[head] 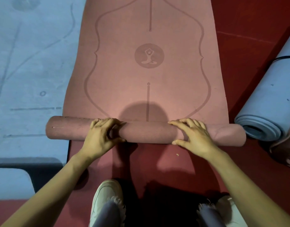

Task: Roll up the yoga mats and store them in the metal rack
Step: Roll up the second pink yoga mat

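Pink mat [149, 63] on red floor [239, 22]: near end rolled tight, rest flat ahead. L hand [100, 136] fingers curled over the roll; R hand [195, 138] fingers spread, pressing its top. Risk: uneven push L vs R, so roll skews and ends telescope. Rolled blue mat [268, 112] at R, flat blue mat [26, 63] at L. Rack not in view.

bare forearms [59, 177], white sneakers [106, 199] (frayed jeans [108, 213])

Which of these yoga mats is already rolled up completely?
The light blue foam mat on the right, a full coil. The pink patterned mat in the middle is only partly rolled; the light blue mat on the left lies flat.
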The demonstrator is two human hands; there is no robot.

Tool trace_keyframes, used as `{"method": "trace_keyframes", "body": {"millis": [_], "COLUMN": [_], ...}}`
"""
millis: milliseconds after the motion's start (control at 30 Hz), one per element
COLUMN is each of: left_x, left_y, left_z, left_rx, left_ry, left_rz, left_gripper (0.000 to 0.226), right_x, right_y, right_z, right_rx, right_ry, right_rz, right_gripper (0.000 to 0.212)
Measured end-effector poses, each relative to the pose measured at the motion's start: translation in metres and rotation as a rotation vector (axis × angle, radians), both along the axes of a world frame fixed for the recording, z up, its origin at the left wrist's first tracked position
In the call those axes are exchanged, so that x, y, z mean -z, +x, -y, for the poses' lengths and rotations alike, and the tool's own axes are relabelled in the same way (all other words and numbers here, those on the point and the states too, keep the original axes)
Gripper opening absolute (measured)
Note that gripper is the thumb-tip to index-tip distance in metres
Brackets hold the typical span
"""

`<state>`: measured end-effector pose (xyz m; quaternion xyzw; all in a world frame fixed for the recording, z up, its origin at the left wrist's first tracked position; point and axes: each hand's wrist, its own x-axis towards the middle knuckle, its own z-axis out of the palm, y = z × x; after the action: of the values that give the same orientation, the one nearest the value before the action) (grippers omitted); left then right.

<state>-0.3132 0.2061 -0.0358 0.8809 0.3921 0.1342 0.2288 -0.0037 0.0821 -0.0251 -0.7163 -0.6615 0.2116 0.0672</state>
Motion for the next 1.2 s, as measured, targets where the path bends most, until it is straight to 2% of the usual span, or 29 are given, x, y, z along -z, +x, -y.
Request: {"method": "trace_keyframes", "body": {"millis": [67, 200, 333, 500, 667, 767, 867, 933, 1067, 1200], "left_x": [0.000, 0.000, 0.003, 0.005, 0.011, 0.010, 0.003, 0.003, 0.010, 0.009], "left_y": [0.001, 0.003, 0.005, 0.008, 0.014, 0.015, 0.022, 0.022, 0.011, 0.011], "left_z": [-0.005, -0.010, -0.005, -0.012, -0.012, -0.009, -0.011, -0.014, -0.022, -0.036], "left_rx": [-0.001, -0.012, -0.104, -0.112, -0.145, -0.168, -0.187, -0.156, -0.024, -0.009], "left_ry": [-0.029, -0.023, 0.071, 0.108, 0.146, 0.233, 0.256, 0.217, 0.128, 0.066], "left_rz": [0.035, 0.023, -0.037, 0.018, 0.060, 0.028, -0.029, -0.002, 0.062, 0.067], "left_gripper": [0.060, 0.061, 0.060, 0.061, 0.035, 0.044, 0.045, 0.043, 0.063, 0.066], "right_x": [0.006, 0.022, 0.025, 0.020, 0.019, 0.018, 0.011, 0.007, 0.000, 0.000], "right_y": [-0.006, -0.032, -0.030, -0.010, -0.005, -0.002, 0.006, 0.011, 0.016, 0.017], "right_z": [0.004, 0.023, 0.020, 0.004, -0.002, -0.005, -0.017, -0.025, -0.035, -0.040], "right_rx": [0.080, 0.320, 0.308, 0.224, 0.098, 0.102, 0.086, 0.071, 0.058, 0.075], "right_ry": [0.099, 0.380, 0.452, 0.339, 0.268, 0.277, 0.173, 0.097, -0.012, 0.013], "right_rz": [-0.040, -0.023, -0.021, -0.086, -0.020, -0.070, -0.100, -0.106, -0.147, -0.149], "right_gripper": [0.072, 0.051, 0.041, 0.058, 0.070, 0.069, 0.067, 0.068, 0.066, 0.063]}}
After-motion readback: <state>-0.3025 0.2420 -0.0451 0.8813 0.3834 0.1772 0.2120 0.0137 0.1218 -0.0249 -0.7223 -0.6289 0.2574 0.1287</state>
